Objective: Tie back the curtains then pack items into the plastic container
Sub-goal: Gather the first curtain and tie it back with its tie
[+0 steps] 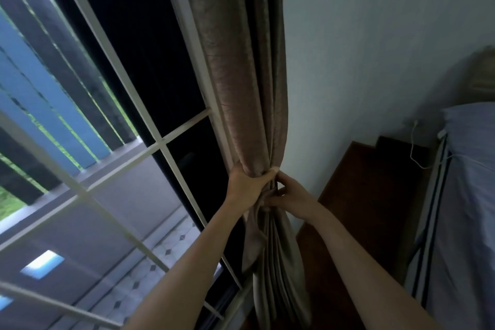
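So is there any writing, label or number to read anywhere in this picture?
None. No text shows on the gathered curtain, the window grille, the wall or the bedding. Both hands, left and right, grip plain fabric.

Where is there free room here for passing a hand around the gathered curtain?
Free: the pale wall strip between the gathered brownish fabric curtain and the dark wooden furniture. Crowded: the window side, where the white window frame touches the curtain, and the bunch gripped by the left hand and right hand.
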Available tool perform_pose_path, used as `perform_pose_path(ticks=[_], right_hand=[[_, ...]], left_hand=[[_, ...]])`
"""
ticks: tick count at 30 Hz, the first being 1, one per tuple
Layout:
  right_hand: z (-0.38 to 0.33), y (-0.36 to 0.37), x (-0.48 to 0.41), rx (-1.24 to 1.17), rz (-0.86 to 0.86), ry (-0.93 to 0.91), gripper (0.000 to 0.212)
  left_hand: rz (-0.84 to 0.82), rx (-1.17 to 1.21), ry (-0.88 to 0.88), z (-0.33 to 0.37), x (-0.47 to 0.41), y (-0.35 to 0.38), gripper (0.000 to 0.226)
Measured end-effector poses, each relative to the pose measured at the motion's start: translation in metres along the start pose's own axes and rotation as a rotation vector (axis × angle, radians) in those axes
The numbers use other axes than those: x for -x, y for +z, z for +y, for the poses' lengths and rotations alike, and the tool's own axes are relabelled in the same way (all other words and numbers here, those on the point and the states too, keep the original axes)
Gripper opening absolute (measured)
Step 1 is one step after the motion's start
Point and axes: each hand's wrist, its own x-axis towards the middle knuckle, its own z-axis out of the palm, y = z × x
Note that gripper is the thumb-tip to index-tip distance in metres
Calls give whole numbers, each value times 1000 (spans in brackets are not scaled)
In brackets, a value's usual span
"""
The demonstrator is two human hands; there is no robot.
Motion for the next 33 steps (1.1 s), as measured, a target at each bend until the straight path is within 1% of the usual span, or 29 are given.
perform_pose_path(ticks=[1, 4, 5, 9, 11, 13, 15, 16, 17, 19, 21, 22, 24, 26, 29, 31, 33], right_hand=[[2, 2, -2, 25, 42, -9, 63], [13, 8, -5, 38, 142, -6, 70], [14, 11, -4, 29, 176, -2, 68], [12, 21, -4, -30, 277, 24, 31], [10, 24, -3, -11, 289, 25, 20], [9, 26, -2, 0, 293, 20, 20], [11, 26, -1, -7, 302, 12, 23], [11, 25, 0, -8, 309, 8, 24], [12, 25, 0, 1, 315, 6, 25], [13, 23, -1, 16, 320, 7, 27], [13, 21, -1, 16, 316, 23, 29], [13, 20, -1, 17, 312, 29, 29], [11, 19, -1, 27, 294, 35, 28], [9, 17, -1, 49, 274, 36, 29], [10, 14, -2, 55, 256, 33, 36], [10, 11, -1, 56, 226, 26, 40], [9, 8, 1, 55, 184, 19, 44]], left_hand=[[10, 6, 8, 1, 1, 3, 45], [54, 22, 50, 3, 0, 10, 48], [54, 22, 62, 3, 0, 12, 48], [37, 12, 68, 4, -1, 11, 56], [30, 9, 59, 4, 1, 7, 58], [8, 2, 58, 1, 9, -1, 70], [13, -112, 121, -8, 24, -11, 83], [42, -196, 169, -16, 32, -16, 83], [79, -268, 213, -26, 41, -21, 77], [115, -355, 259, -44, 50, -29, 55], [70, -430, 250, -60, 51, -33, 36], [35, -469, 237, -64, 49, -33, 33], [-23, -547, 221, -68, 46, -33, 36], [-54, -599, 241, -67, 44, -32, 37], [-21, -631, 292, -60, 39, -37, 23], [29, -723, 387, -52, 36, -42, 17], [71, -801, 434, -42, 33, -46, 14]])
